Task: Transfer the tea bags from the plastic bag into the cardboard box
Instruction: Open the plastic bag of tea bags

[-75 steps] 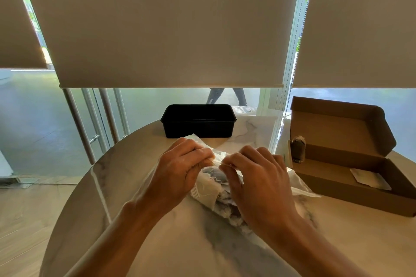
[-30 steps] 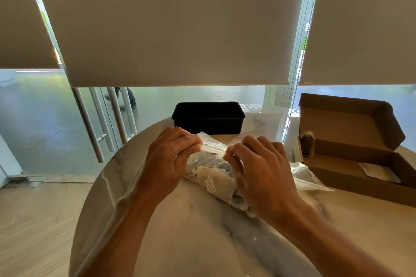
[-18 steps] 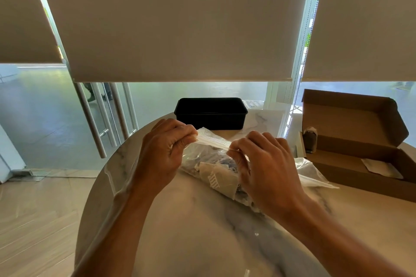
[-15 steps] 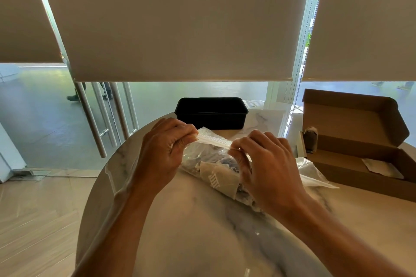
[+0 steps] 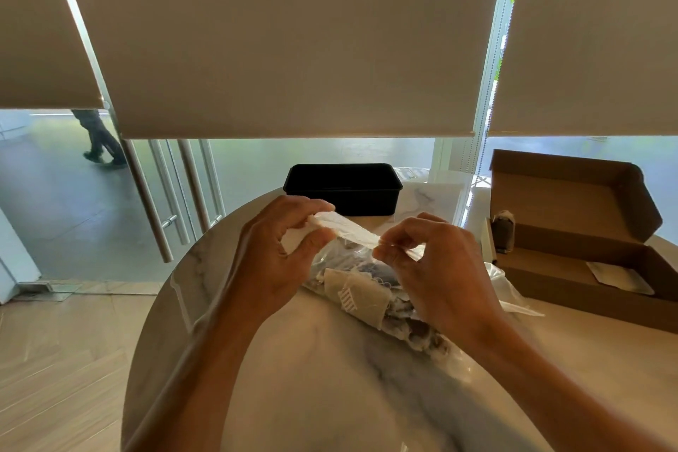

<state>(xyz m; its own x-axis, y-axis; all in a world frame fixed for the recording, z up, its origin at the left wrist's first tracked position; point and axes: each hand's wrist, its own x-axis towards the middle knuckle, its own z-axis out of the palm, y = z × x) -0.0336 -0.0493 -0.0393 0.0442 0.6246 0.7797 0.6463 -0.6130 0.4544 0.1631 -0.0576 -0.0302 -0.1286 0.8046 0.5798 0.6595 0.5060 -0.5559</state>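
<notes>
Crinkly plastic bag (image 5: 370, 290) left of the cardboard box (image 5: 572, 268) looks floppy and light, so left hand (image 5: 273, 260) and right hand (image 5: 436, 268) both pinch its top strip.

You have a clear, see-through plastic bag (image 5: 341, 257) holding beige paper tea bags (image 5: 357, 292), one printed with white stripes. Your round tabletop (image 5: 330, 389) is white marble with grey veins. The rectangular plastic tub (image 5: 343, 189) is black; the open cardboard box (image 5: 587, 231) is plain brown.
</notes>
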